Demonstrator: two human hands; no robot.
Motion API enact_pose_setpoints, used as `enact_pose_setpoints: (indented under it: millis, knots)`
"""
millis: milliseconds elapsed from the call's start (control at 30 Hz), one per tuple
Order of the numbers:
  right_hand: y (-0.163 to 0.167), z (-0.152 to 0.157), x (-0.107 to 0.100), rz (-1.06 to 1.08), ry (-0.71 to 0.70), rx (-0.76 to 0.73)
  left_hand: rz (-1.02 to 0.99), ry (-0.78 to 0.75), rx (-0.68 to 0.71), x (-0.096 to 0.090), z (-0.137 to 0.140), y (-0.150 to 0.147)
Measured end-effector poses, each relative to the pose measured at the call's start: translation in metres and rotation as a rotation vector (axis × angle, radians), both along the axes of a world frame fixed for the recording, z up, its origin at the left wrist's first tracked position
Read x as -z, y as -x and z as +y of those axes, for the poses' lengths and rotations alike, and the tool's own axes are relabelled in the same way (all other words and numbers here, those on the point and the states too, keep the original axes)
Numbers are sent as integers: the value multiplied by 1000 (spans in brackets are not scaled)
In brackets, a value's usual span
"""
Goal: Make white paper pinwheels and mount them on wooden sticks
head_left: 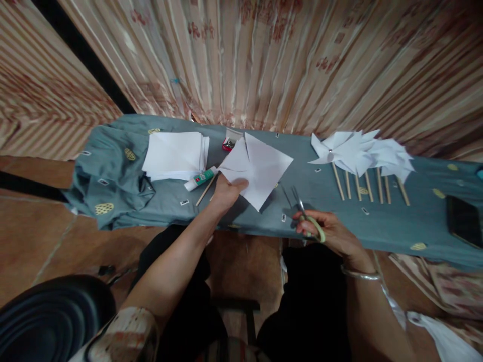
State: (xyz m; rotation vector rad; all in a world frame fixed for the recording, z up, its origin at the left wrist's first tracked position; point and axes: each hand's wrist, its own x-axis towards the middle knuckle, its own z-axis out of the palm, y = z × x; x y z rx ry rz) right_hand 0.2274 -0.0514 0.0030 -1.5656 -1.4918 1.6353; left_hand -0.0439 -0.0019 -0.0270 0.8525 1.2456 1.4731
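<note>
From here I see the left hand pinching a cut white paper over the blue cloth. The right hand holds green-handled scissors near it. White pinwheels lie further right.

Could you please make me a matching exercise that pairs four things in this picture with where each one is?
Things
1. scissors
2. slit paper sheet
3. glue stick
4. pinwheels

Places
A. by the paper stack
B. in the right hand
C. overlapping in a row, right of the scissors
D. in the left hand

Pairs: 1-B, 2-D, 3-A, 4-C
</note>
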Motion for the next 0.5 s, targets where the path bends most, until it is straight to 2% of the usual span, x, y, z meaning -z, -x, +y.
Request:
enact_pose_setpoints:
  millis: [100,167,300,400,500]
  knots:
    - [2,6,0,80,-179,280,114,32,81,-2,-7,-1]
    - [8,12,2,129,-254,388,178,67,177,-6,-12,-4]
    - [20,24,5,96,-312,444,241,117,342,-13,-20,-12]
    - [26,27,4,69,-310,444,251,126,373,-13,-21,-14]
    - [29,25,5,161,-241,413,209,124,388,-11,-21,-13]
